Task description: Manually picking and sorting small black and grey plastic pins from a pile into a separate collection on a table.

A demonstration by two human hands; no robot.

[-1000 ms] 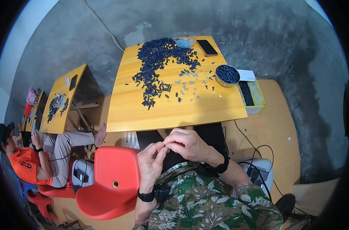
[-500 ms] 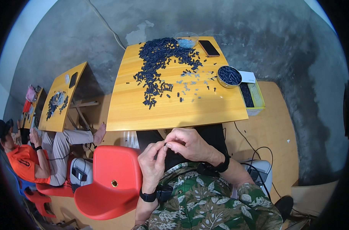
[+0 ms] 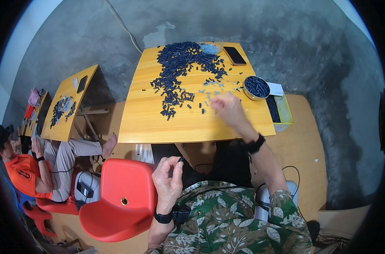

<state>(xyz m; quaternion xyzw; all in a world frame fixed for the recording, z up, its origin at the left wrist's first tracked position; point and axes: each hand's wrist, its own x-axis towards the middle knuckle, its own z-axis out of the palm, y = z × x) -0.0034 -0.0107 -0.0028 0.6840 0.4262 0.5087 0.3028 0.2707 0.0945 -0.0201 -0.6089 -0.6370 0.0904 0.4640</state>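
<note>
Head camera: A seated person in a leaf-print shirt [image 3: 239,220] works at a yellow wooden table [image 3: 146,120]. The left hand [image 3: 168,180], held low over the lap near the table's front edge, pinches a small dark cylindrical piece [image 3: 181,160] between thumb and fingertips. The right hand [image 3: 228,111] reaches over the table's front right part, among scattered pale small bits [image 3: 215,91]; it is blurred, so its grip cannot be told. A heap of dark cylindrical pieces [image 3: 175,70] runs from the back edge toward the middle, and a round tin of them [image 3: 256,86] sits at the right edge. The pinched piece looks likely to slip and drop between the knees, since nothing lies beneath it. The reaching forearm could also sweep loose pieces off the front edge.
</note>
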